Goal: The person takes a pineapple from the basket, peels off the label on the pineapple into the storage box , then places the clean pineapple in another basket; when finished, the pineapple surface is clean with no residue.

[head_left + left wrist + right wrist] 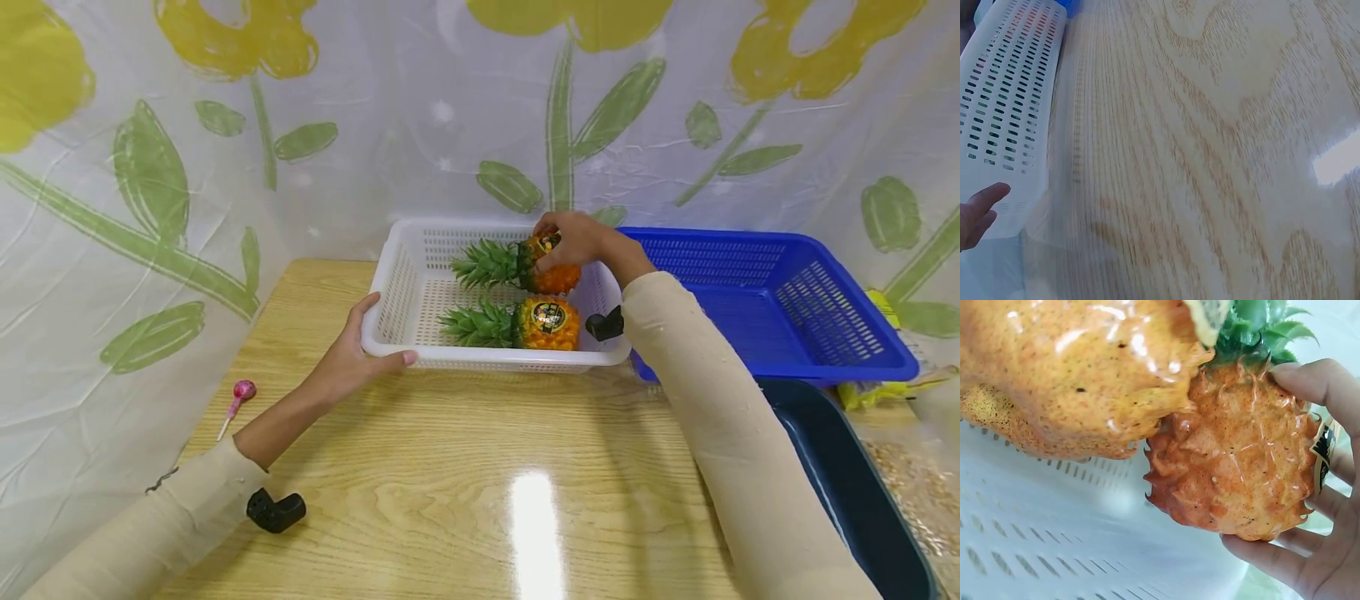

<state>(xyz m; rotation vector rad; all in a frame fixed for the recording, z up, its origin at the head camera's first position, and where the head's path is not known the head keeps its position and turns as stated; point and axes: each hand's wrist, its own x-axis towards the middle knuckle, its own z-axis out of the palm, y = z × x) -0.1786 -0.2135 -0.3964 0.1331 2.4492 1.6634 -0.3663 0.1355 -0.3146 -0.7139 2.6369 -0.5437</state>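
Observation:
My right hand (566,242) grips the rear pineapple (567,277) round its orange body. In the right wrist view, thumb and fingers spread along this pineapple (1235,456), with its label partly hidden behind them. In front lies a second pineapple (566,335) with a round black label, its green crown pointing left. Both are inside the white perforated basket (495,358). At the basket's front left corner, my left hand (351,354) holds the rim, thumb along the front wall and fingers on the left side. Fingertips (992,194) show against the basket wall in the left wrist view.
A blue basket (750,325) stands right of the white one. Nearer on the right is a dark tray (825,454), with yellow packaging (870,393) beyond. A pink lollipop (243,390) lies on the wooden table (420,483) at left. A flowered curtain (375,150) hangs behind.

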